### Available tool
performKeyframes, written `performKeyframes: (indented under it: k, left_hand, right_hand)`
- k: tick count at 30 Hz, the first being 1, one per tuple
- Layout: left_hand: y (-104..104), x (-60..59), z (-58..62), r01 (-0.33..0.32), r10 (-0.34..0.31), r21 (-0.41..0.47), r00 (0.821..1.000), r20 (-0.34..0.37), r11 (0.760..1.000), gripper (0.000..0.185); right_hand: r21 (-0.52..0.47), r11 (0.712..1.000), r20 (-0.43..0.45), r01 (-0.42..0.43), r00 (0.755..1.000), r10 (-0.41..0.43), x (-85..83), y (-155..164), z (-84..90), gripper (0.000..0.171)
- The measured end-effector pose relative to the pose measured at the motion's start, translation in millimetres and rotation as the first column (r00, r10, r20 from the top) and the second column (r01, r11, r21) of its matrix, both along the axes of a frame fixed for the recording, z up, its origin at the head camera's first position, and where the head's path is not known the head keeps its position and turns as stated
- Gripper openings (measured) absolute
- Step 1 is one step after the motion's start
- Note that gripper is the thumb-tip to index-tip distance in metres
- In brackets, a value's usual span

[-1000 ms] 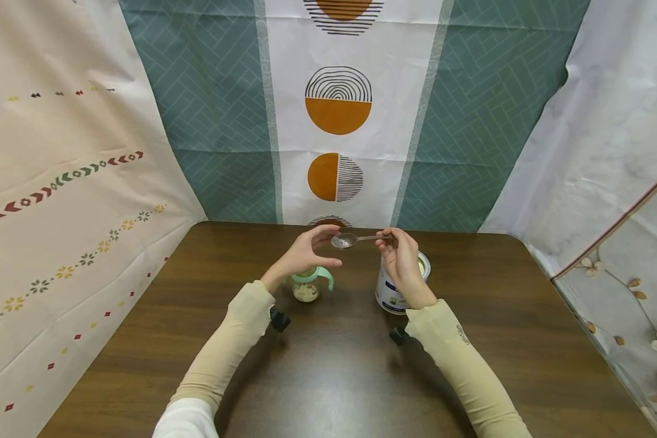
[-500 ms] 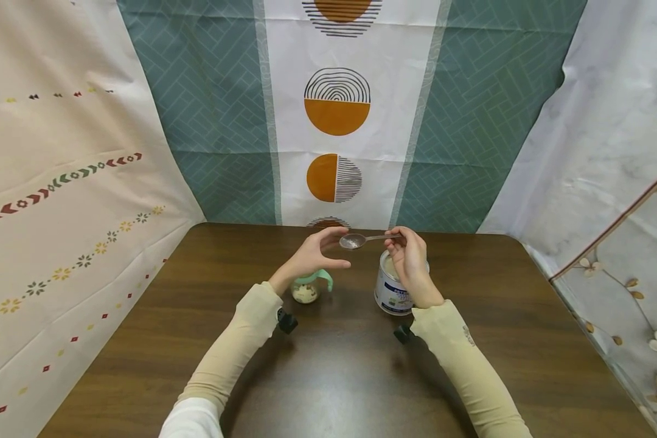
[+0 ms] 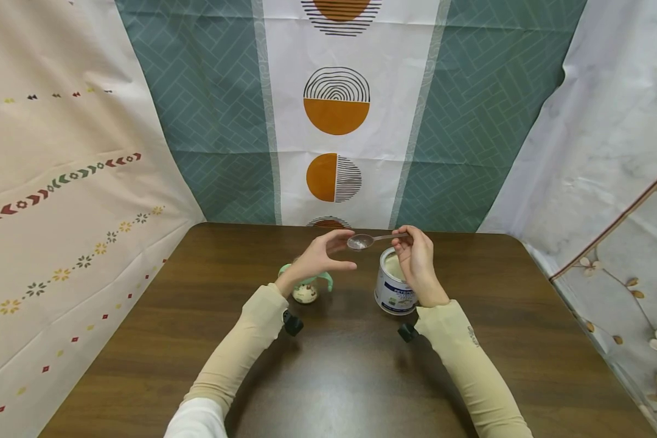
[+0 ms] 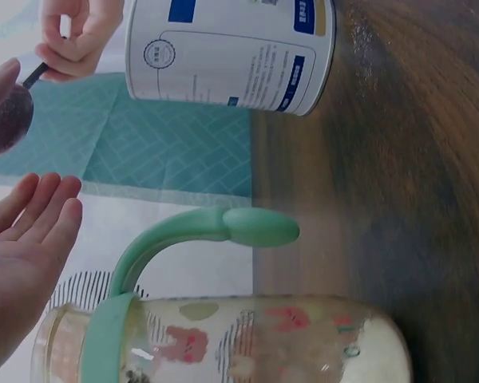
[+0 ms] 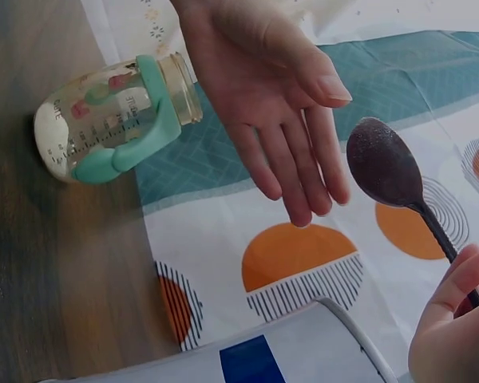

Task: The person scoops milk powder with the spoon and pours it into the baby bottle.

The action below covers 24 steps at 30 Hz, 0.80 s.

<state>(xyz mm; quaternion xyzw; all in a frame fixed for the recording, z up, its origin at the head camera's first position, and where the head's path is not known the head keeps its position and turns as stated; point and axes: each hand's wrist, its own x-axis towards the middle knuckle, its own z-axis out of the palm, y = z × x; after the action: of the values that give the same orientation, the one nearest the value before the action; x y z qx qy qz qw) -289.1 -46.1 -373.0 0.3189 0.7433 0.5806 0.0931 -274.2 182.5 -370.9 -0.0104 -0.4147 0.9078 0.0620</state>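
My right hand (image 3: 419, 261) pinches the end of a spoon's handle, high over the table. The spoon (image 3: 360, 242) lies nearly level, its bowl pointing left with whitish powder residue on it. Around the bowl, thumb and fingers apart, my left hand (image 3: 319, 258) holds nothing; its palm shows in the right wrist view. Below that hand stands a clear baby bottle (image 5: 104, 120) with a green handle (image 4: 184, 227), uncapped, pale powder at its bottom. A white and blue can (image 3: 391, 293) stands open under my right hand, pale powder inside.
The brown wooden table (image 3: 328, 377) reaches back to a hanging patterned cloth (image 3: 213, 121). More cloths hang at the left and right sides. Fine powder specks lie on the table (image 4: 367, 48) beside the can.
Both hands have shifted to the right, the spoon with them. More of the can's open top shows now, and my left wrist covers more of the bottle.
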Motion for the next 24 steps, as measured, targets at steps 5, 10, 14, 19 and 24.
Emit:
performKeyframes:
  k: [5,10,14,19,24]
  left_hand:
    - [5.5,-7.1,-11.0,0.002,-0.002,0.003,1.000,0.005,1.000,0.068]
    - [11.7,-18.4,-27.5,0.002,-0.002,0.009,1.000,-0.001,1.000,0.070]
    - [15.2,-20.2,-31.0,0.000,0.000,0.014,1.000,-0.006,1.000,0.069]
    - [19.4,-18.8,-31.8,0.004,-0.004,0.009,1.000,-0.007,1.000,0.068]
    - [25.2,-18.7,-34.9,0.001,-0.001,-0.004,1.000,0.009,1.000,0.070]
  right_hand:
    - [0.007,1.000,-0.004,0.030,1.000,-0.030,-0.5,3.6,0.8,0.033]
    - [-0.004,0.999,-0.001,0.038,0.999,-0.038,-1.5,9.2,0.9,0.033]
    - [-0.017,0.999,0.003,0.040,0.999,-0.040,-2.6,13.5,0.4,0.031]
    - [-0.019,0.999,0.009,0.048,0.999,-0.048,-3.5,17.5,-0.2,0.032]
    - [-0.029,0.998,0.011,0.060,0.998,-0.060,-4.3,20.4,0.1,0.033]
